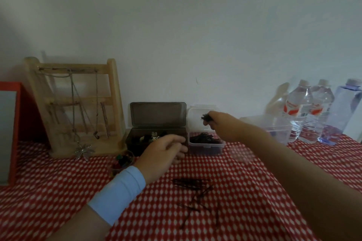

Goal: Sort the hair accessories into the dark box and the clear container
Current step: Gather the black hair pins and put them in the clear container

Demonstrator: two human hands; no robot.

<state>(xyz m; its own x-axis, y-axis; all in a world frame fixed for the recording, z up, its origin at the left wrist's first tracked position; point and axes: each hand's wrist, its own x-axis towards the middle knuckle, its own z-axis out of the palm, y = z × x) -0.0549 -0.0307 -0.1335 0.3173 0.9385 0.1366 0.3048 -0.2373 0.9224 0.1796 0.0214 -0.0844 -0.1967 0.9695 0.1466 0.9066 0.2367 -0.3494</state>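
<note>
The dark box (pixel 135 139) stands open against the wall, lid up, with small hair clips inside. To its right sits the clear container (pixel 205 147), its lid up, holding dark hairpins. My right hand (pixel 221 123) hovers above that container and pinches a bunch of dark hairpins (pixel 205 118). My left hand (pixel 164 149), with a light blue wristband, rests with curled fingers in front of the dark box; whether it holds anything I cannot see. Several loose hairpins (pixel 193 184) lie on the red patterned cloth in front.
A wooden jewellery stand (pixel 78 103) with necklaces stands at the left, beside a red-framed mirror (pixel 11 133). A small cup of coloured clips (pixel 123 161) sits near my left wrist. Water bottles (pixel 305 111) and another clear tub (pixel 274 127) stand at the right.
</note>
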